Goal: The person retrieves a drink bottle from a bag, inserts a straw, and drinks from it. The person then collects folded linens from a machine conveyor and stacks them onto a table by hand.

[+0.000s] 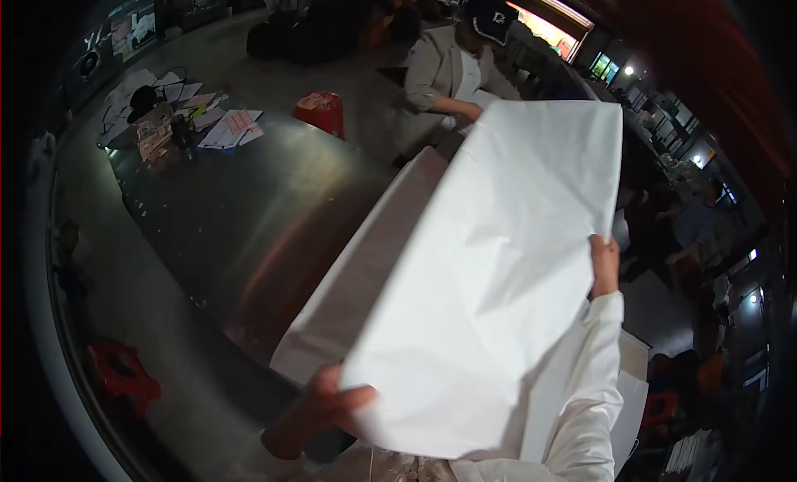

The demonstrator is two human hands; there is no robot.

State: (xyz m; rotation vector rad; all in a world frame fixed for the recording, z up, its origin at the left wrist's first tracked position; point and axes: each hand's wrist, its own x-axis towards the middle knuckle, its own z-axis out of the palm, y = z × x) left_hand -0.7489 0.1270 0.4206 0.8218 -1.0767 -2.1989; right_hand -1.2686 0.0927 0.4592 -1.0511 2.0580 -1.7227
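A large white sheet, folded into a long panel with creases across it, is held up in front of me. My left hand grips its near left corner, thumb on top, and is slightly blurred. At the right edge of the sheet, my right hand is closed, with part of its fingers hidden behind it. Below the raised panel, another white layer lies over the metal table; I cannot tell whether the two are joined.
Papers and a dark bottle lie on the table's far left corner. A red container stands beyond the table. Across from me is a person in a cap, with a hand near the sheet's far end. A red stool is at left.
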